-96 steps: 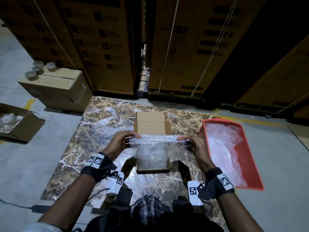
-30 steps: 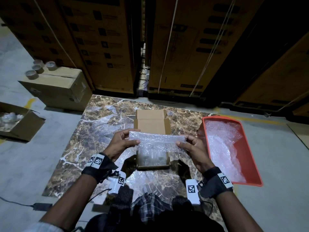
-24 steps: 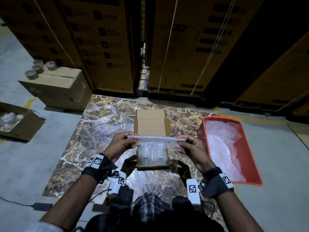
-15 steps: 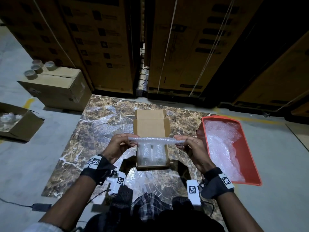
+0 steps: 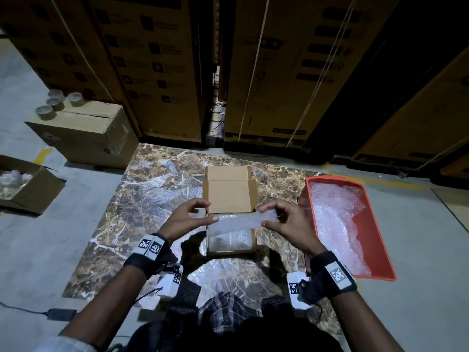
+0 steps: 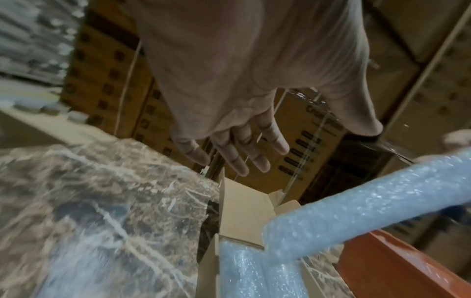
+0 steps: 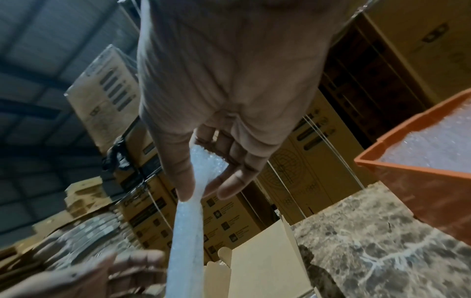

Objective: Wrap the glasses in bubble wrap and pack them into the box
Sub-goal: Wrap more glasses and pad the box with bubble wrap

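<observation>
head view: sat at a marble slab (image 5: pixel 152 199) with a small open box (image 5: pixel 229 196) at centre, wrapped glasses (image 5: pixel 229 238) lying inside under bubble wrap. held a folded wrap strip (image 5: pixel 241 221) just above the box. right hand (image 5: pixel 286 222) at 3 o'clock of the box pinched the strip's end between thumb and curled fingers. left hand (image 5: pixel 185 221) at 9 o'clock had thumb tip by the strip's other end, fingers loosely bent; could not tell from here if gripping. red tray (image 5: pixel 378 250) of wrap lay at 3 o'clock, well apart from the box.

left wrist view: showed left fingers (image 6: pixel 244 145) straight and spread, holding nothing, strip (image 6: pixel 356 203) below at 4 o'clock, not touched. blurred.

right wrist view: showed thumb and fingers (image 7: pixel 237 173) curled round the strip (image 7: pixel 188 221), which ran down toward 6 o'clock beside the box flap (image 7: pixel 257 258).
</observation>
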Motion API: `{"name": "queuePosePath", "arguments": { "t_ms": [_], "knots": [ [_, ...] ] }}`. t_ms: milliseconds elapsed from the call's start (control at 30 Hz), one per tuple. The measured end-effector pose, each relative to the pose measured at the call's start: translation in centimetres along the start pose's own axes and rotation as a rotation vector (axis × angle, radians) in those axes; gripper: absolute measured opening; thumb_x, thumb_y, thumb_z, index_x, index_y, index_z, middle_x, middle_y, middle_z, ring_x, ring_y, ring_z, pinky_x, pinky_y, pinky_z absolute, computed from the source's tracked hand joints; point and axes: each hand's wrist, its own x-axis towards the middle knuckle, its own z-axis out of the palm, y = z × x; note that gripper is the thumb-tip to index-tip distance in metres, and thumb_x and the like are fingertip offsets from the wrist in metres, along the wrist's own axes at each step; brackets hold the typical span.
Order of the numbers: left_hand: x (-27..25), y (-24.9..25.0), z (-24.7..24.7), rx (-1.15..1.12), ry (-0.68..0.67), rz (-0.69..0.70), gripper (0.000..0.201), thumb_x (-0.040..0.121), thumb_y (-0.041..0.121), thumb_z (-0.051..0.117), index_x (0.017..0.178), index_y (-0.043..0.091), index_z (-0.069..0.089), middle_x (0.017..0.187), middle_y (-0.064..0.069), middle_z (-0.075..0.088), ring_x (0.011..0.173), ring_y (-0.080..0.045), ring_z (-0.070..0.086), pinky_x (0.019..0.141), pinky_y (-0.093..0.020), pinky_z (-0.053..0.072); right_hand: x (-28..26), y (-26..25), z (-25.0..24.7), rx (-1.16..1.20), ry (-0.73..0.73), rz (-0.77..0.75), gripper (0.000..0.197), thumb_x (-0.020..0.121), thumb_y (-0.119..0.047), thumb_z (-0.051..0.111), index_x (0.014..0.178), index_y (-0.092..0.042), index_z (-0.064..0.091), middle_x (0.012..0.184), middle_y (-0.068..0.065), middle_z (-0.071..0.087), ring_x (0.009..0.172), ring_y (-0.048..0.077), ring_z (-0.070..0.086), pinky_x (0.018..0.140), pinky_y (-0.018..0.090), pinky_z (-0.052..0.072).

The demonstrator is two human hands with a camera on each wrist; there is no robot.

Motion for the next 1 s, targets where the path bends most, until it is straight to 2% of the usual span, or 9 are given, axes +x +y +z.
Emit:
{"name": "queuePosePath", "arguments": {
  "t_ms": [133,267,467,567,667,733,800,900,1000],
  "knots": [
    [-0.5,2.1,1.8,0.168,-0.199,0.171,0.071,0.072,0.046,0.088,0.135,0.040,0.056,0.133,0.018,0.062,0.124,0.003,0.054,0.105,-0.029,0.041,-0.3,-1.3,0.8,-0.120,-0.097,-0.038,0.037,0.082,-0.004,0.081,0.109,-0.028,0.071,0.115,-0.014,0.071,0.104,0.005,0.067,0.089,0.027,0.053],
    [0.1,2.4,4.3,0.318,-0.310,0.284,0.079,0.068,0.055,0.088,0.138,0.043,0.053,0.135,0.021,0.061,0.123,0.009,0.053,0.100,-0.012,0.037,-0.5,-2.0,1.6,-0.057,-0.144,-0.038,0.039,0.083,0.002,0.079,0.111,-0.023,0.070,0.115,-0.008,0.072,0.107,0.008,0.069,0.092,0.030,0.057],
    [1.0,0.2,4.6,0.251,-0.269,0.292,0.032,0.080,0.030,0.087,0.108,0.019,0.077,0.111,0.011,0.075,0.104,0.002,0.067,0.094,-0.017,0.048,-0.5,-0.4,1.0,0.142,-0.029,-0.043,0.042,0.082,0.008,0.078,0.116,-0.015,0.069,0.121,0.000,0.071,0.117,0.019,0.066,0.098,0.036,0.055],
    [1.2,-1.3,3.5,0.261,-0.284,0.246,0.021,0.082,0.032,0.085,0.098,0.020,0.079,0.109,0.011,0.076,0.104,0.000,0.068,0.100,-0.027,0.052,-0.9,1.4,0.8,0.190,-0.016,0.002,0.045,0.081,0.011,0.077,0.117,-0.015,0.069,0.123,0.000,0.071,0.118,0.017,0.066,0.096,0.034,0.056],
    [1.2,-1.9,3.0,0.373,-0.305,0.263,0.009,0.085,0.035,0.081,0.081,0.033,0.074,0.086,0.015,0.075,0.082,-0.003,0.068,0.079,-0.027,0.050,-1.5,2.7,1.1,0.155,-0.012,0.040,0.043,0.082,0.009,0.077,0.114,-0.019,0.070,0.117,-0.005,0.072,0.108,0.014,0.067,0.088,0.028,0.056],
    [1.3,-2.1,3.3,0.419,-0.311,0.263,0.014,0.088,0.035,0.079,0.078,0.038,0.069,0.077,0.017,0.071,0.074,-0.003,0.063,0.070,-0.025,0.045,-1.8,3.4,1.5,0.024,-0.035,0.064,0.041,0.083,-0.002,0.081,0.115,-0.025,0.069,0.119,-0.014,0.071,0.112,0.005,0.065,0.096,0.029,0.053],
    [1.4,-2.6,3.8,0.429,-0.329,0.235,0.013,0.090,0.035,0.077,0.079,0.035,0.069,0.071,0.021,0.066,0.069,0.003,0.058,0.064,-0.020,0.041,-1.8,4.0,2.0,-0.210,-0.085,0.066,0.049,0.082,-0.022,0.086,0.124,-0.034,0.064,0.132,-0.021,0.063,0.117,-0.001,0.060,0.108,0.036,0.047],
    [1.7,-3.4,4.3,0.357,-0.402,0.147,0.017,0.091,0.036,0.075,0.085,0.020,0.075,0.078,0.007,0.071,0.072,-0.004,0.060,0.069,-0.027,0.042,-1.7,4.8,2.9,-0.676,-0.150,-0.050,0.079,0.077,-0.059,0.079,0.145,-0.041,0.043,0.155,-0.014,0.044,0.137,0.009,0.044,0.118,0.051,0.028],
    [2.2,-4.8,4.2,0.159,-0.481,-0.010,0.048,0.083,0.046,0.079,0.093,0.000,0.074,0.083,-0.008,0.067,0.076,-0.017,0.057,0.076,-0.031,0.040,-1.8,5.3,4.4,-1.001,-0.181,-0.237,0.093,0.075,-0.073,0.070,0.153,-0.039,0.031,0.162,-0.007,0.036,0.145,0.017,0.036,0.120,0.058,0.025]
  ]
}}
